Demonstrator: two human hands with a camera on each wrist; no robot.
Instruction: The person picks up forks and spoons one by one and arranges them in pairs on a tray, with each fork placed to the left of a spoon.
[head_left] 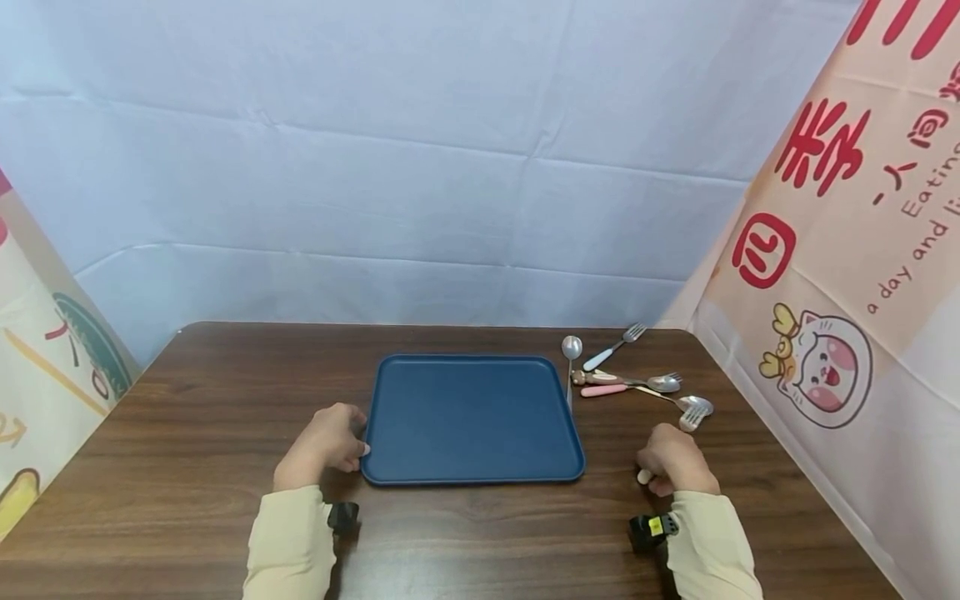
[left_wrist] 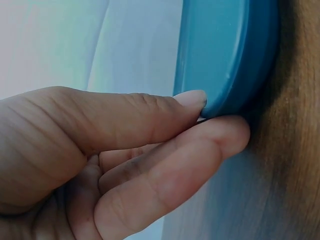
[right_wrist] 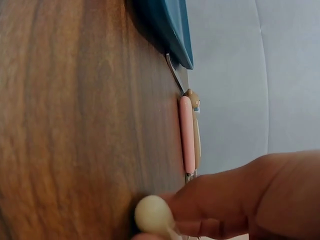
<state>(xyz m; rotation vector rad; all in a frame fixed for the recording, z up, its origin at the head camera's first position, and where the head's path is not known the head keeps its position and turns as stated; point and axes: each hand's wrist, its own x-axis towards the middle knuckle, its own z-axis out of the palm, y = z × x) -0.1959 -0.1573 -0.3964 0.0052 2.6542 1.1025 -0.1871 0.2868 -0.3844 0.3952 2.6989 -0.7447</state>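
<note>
A dark blue rectangular tray [head_left: 472,421] lies on the table. At its near left corner my left hand [head_left: 330,437] pinches the rim, thumb [left_wrist: 192,98] on top and fingertips [left_wrist: 232,132] underneath in the left wrist view. To the tray's right, my right hand [head_left: 671,458] grips a fork by its cream handle, and the rounded handle end [right_wrist: 154,215] sticks out below the fingers. The fork's tined head [head_left: 695,414] shows past the knuckles, overlapping a spoon bowl in the head view. Most of the handle is hidden by the hand.
Right of the tray lie a long-stemmed metal spoon [head_left: 572,348], with its stem against the tray edge, a fork with a light blue handle [head_left: 598,360], a pink-handled utensil [head_left: 603,389] and a bear-topped brown handle [head_left: 579,377]. A fabric backdrop [head_left: 420,208] hangs behind the wooden table [head_left: 247,375].
</note>
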